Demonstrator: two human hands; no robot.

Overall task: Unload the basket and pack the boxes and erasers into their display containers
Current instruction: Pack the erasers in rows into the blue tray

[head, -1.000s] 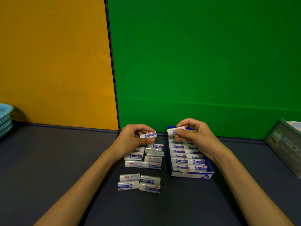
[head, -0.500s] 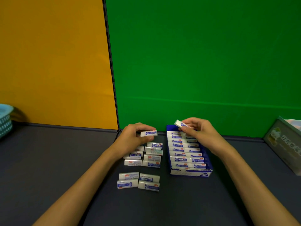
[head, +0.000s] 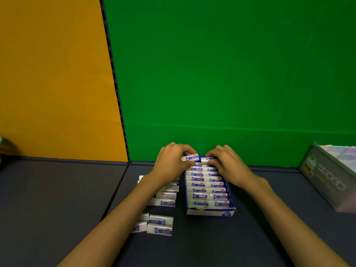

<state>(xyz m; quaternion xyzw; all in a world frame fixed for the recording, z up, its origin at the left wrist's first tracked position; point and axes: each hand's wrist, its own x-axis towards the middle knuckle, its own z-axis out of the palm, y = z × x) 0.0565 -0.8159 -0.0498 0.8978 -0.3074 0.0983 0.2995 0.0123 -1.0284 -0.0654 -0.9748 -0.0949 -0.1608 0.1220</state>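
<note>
A blue and white display box [head: 211, 211] stands on the dark table, filled with two columns of white erasers in blue sleeves [head: 200, 195]. My left hand [head: 171, 162] pinches one eraser [head: 190, 158] at the box's far left corner. My right hand [head: 227, 164] holds another eraser [head: 205, 159] down at the far end of the box, fingers curled over it. Several loose erasers [head: 159, 225] lie in rows left of the box, partly hidden by my left forearm.
A grey-green display carton [head: 327, 180] with pastel contents stands at the right edge. Orange and green panels rise behind the table. A blurred teal basket edge [head: 1, 149] shows at far left.
My left hand carried its eraser rightward to the box's far left corner. My right hand lowered its eraser into the far end of the box. The camera view shifted left.
</note>
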